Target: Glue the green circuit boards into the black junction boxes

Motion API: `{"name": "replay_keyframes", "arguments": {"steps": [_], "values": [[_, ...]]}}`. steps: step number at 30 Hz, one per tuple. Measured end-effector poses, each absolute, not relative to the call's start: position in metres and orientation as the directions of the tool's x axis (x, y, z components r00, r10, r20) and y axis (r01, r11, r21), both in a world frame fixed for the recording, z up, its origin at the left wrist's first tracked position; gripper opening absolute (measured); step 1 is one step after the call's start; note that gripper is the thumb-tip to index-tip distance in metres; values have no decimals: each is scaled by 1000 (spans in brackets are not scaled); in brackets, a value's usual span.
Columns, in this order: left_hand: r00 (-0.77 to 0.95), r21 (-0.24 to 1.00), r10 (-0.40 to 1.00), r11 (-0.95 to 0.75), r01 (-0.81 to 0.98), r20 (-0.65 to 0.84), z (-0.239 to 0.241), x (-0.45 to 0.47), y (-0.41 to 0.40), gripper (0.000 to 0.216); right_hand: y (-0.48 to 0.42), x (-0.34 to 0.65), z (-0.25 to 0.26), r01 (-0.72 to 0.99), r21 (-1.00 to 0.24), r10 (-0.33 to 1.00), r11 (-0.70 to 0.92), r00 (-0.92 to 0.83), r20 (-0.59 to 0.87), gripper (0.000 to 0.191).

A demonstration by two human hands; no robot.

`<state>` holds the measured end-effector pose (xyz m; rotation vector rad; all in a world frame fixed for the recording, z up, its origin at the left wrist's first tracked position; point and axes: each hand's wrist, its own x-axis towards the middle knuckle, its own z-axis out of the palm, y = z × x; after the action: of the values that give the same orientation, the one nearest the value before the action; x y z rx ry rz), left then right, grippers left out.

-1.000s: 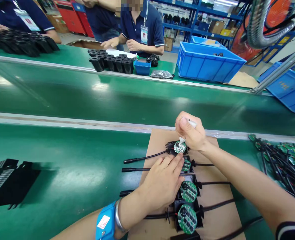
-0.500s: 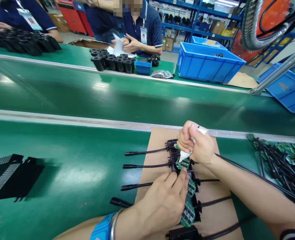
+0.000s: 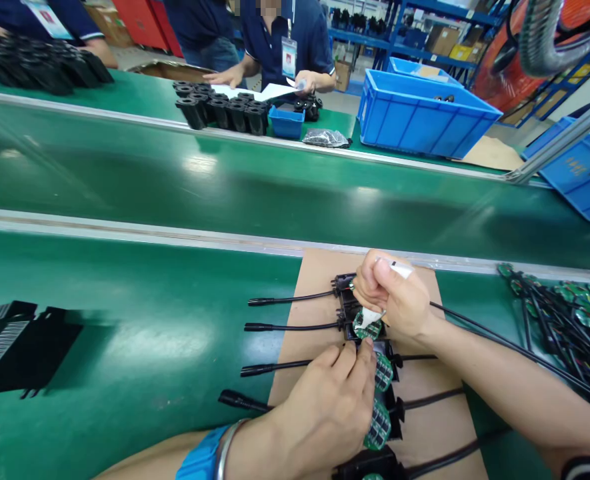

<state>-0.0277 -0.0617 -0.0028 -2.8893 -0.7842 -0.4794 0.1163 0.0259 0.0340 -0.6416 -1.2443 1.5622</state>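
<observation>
My right hand is closed in a fist around a white squeeze tube. The tube's nozzle points down and meets a round green circuit board in a black housing. From the lower left comes my left hand, its fingers stretched out and the fingertips at that board's near edge; its thumb is hidden. Beside those fingers, further green boards sit in black housings, lined up in a row. Black cables with plugs stick out to both sides of the row.
Under the row lies a brown cardboard sheet on the green table. To the right is a heap of wired boards; to the left lie black finned parts. Across the green belt, co-workers stand behind black parts and a blue crate.
The nozzle has shifted slightly to the left on the same board. My left hand stays nearly in place. Across the belt, a co-worker's hands have moved apart and the white sheet lies lower.
</observation>
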Motion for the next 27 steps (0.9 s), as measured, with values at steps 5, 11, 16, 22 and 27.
{"name": "replay_keyframes", "arguments": {"steps": [5, 11, 16, 22, 27], "values": [[827, -11, 476, -865, 502, 299, -3, -28, -62, 46, 16, 124, 39, -337, -940, 909, 47, -376, 180, 39], [815, -11, 477, -861, 508, 330, -4, -27, -61, 45, 15, 131, 39, -297, -947, 909, 125, -347, 229, 37], [812, -5, 478, -861, 509, 334, -4, -26, -60, 45, 23, 132, 39, -293, -945, 911, 148, -330, 245, 39], [821, -10, 478, -863, 506, 311, -3, -26, -61, 45, 27, 123, 33, -326, -938, 917, 120, -326, 230, 41], [827, -9, 480, -864, 504, 293, -2, -28, -59, 45, 28, 130, 33, -271, -944, 915, 186, -303, 267, 39]]}}
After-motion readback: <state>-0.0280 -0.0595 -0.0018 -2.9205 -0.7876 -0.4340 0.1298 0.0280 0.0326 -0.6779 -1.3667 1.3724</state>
